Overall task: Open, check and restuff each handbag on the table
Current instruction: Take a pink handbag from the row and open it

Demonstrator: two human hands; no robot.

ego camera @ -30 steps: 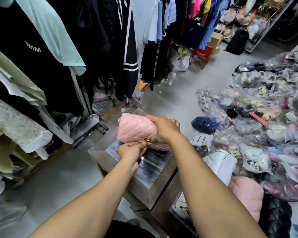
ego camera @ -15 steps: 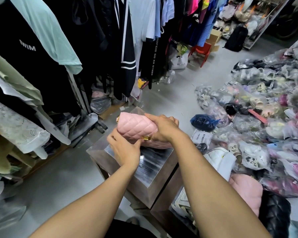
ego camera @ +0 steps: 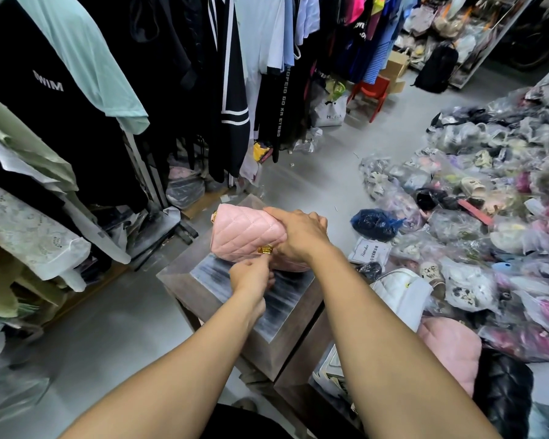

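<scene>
Bag: pink handbag [ego camera: 246,231] lies on the small table [ego camera: 286,301] near its far corner, flap closed, gold clasp [ego camera: 265,250] facing the person.
Right hand: right hand [ego camera: 301,236] holds down the bag's right end. Its fingers curl over the top and the palm lies on the flap.
Left hand: left hand [ego camera: 252,275] sits just under the clasp with its fingers bunched and curled up toward it. The knuckles hide the tips, so I cannot tell whether they pinch the clasp or only touch it.
Step, as judged: undoing the clasp — check and restuffing not yet done.
Risk, blocked flap: the right palm lies close beside the clasp, so the flap may not lift unless that hand shifts back.
Risk, clasp: a twist or tug the wrong way could bend or scuff the gold fitting.
Risk, slide: the tabletop looks slick, and a push away from the person could send the bag off the far corner.
Risk, spill: once the flap is open, loose stuffing could drop out onto the floor.
Waiting: white bag [ego camera: 403,293] stands beside the table — likely next.
</scene>
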